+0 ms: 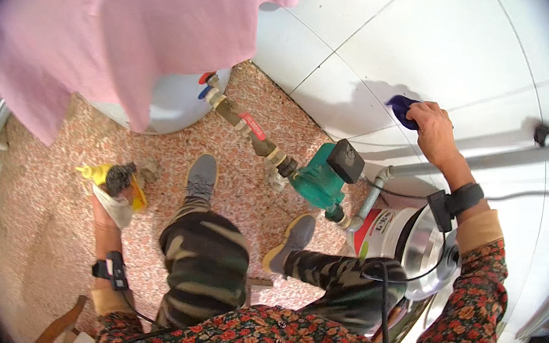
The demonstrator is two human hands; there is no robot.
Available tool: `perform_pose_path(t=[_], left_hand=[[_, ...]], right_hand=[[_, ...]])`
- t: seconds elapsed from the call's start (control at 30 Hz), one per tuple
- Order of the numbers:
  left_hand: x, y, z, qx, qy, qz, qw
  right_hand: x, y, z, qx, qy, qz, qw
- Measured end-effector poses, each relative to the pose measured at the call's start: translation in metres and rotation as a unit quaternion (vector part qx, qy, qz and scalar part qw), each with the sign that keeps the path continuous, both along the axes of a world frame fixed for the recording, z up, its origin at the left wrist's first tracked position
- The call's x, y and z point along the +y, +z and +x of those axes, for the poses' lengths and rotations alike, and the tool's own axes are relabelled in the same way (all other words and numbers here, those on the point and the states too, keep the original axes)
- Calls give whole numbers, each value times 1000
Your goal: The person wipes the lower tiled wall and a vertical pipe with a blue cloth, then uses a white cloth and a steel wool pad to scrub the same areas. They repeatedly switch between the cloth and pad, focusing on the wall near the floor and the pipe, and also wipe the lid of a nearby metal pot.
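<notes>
My right hand [433, 126] pinches a dark blue cloth [400, 109] close to the white wall tiles [379, 43]; its shadow falls on them, and I cannot tell whether it touches. Down at the left, my left hand [126, 194] grips a yellow plastic bottle [99, 173] whose nozzle points left. A grey steel wool scourer [119, 177] and a crumpled white cloth [114, 207] are bunched at the same hand and hide most of its fingers.
A green water pump [318, 178], joined to pipes and a valve with a red handle [252, 125], stands before my feet. A pink cloth [169, 22] drapes over a rounded white vessel [184, 99]. A bucket [383, 230] carries a metal lid [427, 253]. A grey pipe [500, 155] runs along the wall.
</notes>
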State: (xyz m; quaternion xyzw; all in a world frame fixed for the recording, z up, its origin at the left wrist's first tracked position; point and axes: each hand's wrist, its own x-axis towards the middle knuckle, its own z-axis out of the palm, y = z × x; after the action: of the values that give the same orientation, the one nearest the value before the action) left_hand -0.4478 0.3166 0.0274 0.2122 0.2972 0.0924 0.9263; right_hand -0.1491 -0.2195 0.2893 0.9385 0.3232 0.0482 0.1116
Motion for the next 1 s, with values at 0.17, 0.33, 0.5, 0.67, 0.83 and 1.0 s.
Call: perform_pose_path(t=[0.17,0.33,0.5,0.67,0.83,1.0], left_hand=[[-19,61,-38,-78,-15,-21,997],[-9,107,-65,-217,-30,-82,972],[15,145,-86,-305,-43,-76,948],[14,188,-103,-318,-38,-23,947],[8,234,-133,-264,22,76,961],[0,258,-154,-237,133,195,942]], right_hand=[[44,74,-77,220,-25,186,957],[89,71,-189,542,44,190,818],[137,25,-215,513,139,248,810],[218,-27,-179,462,-17,627,627],[296,-70,-162,602,-126,747,252],[335,-98,-151,681,-110,677,257]])
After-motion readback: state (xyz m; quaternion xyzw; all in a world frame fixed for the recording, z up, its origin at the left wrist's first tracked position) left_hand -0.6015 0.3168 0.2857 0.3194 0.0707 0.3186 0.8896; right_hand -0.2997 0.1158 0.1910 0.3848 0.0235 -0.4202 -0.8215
